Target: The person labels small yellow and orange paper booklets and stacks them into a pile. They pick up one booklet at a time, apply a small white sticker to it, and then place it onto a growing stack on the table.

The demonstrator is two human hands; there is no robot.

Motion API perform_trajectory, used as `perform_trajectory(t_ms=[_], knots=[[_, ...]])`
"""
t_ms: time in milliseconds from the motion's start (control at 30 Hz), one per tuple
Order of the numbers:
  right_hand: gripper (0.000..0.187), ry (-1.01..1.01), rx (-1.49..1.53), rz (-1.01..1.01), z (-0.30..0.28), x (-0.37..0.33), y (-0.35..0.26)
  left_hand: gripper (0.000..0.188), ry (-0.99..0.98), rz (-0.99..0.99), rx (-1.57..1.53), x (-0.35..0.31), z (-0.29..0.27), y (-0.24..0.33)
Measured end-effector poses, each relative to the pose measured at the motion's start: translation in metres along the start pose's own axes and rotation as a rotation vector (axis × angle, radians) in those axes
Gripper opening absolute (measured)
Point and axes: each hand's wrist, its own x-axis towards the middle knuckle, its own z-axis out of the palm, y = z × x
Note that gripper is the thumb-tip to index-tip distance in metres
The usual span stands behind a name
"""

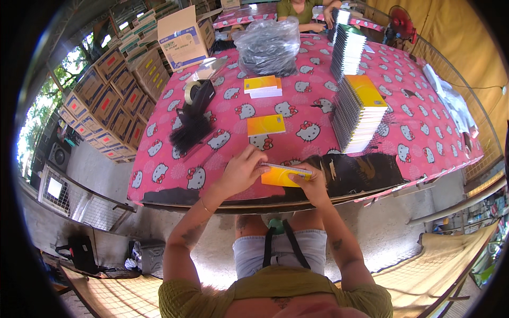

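Above the table's near edge, my right hand [314, 185] grips the right end of a small yellow-orange notebook [277, 177], thumb across its cover. My left hand [245, 165] has its fingers pinched at the notebook's left end; whether a thin coil is in them is too small to tell. Just beyond lies a single yellow cover or pad [266, 125], and farther back a short stack of yellow-covered pads [261, 85]. To the left rests a heap of thin black binding coils [190, 134], beside a black tape dispenser [200, 97] with a tape roll.
Tall stacks of spiral notebooks [356, 117] stand right of my hands, with more [347, 52] behind. A clear plastic bag of dark items [268, 47] and an open carton [183, 45] sit at the back. Across the table is another person [302, 11]. Cartons [108, 100] are piled left.
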Motion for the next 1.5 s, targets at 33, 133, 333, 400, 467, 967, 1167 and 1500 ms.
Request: perform_trajectory(t_ms=[33, 133, 333, 400, 467, 967, 1167, 1500], knots=[[0.020, 0.025, 0.021, 0.002, 0.002, 0.000, 0.000, 0.045, 0.065, 0.021, 0.155, 0.001, 0.004, 0.009], [0.021, 0.098, 0.134, -0.021, 0.023, -0.005, -0.015, 0.051, 0.329, -0.051, 0.424, -0.010, 0.031, 0.031], [0.022, 0.091, 0.090, -0.034, 0.024, -0.007, -0.013, 0.055, -0.119, -0.135, 0.181, -0.011, 0.011, -0.002], [0.022, 0.097, 0.045, -0.062, 0.018, -0.007, -0.010, 0.053, -0.256, -0.139, 0.074, 0.002, -0.008, 0.006], [0.021, 0.102, 0.017, -0.087, 0.016, -0.006, -0.012, 0.054, -0.151, -0.095, 0.168, 0.006, -0.011, 0.012], [0.020, 0.146, 0.150, -0.061, 0.020, -0.012, -0.032, 0.081, 0.142, 0.072, 0.380, -0.041, 0.066, 0.036], [0.021, 0.135, 0.189, -0.002, 0.023, -0.013, -0.034, 0.080, 0.029, 0.109, 0.271, -0.044, 0.069, 0.036], [0.026, 0.058, 0.055, -0.059, 0.012, -0.007, -0.028, 0.061, 0.242, 0.117, 0.226, -0.045, 0.073, 0.048]])
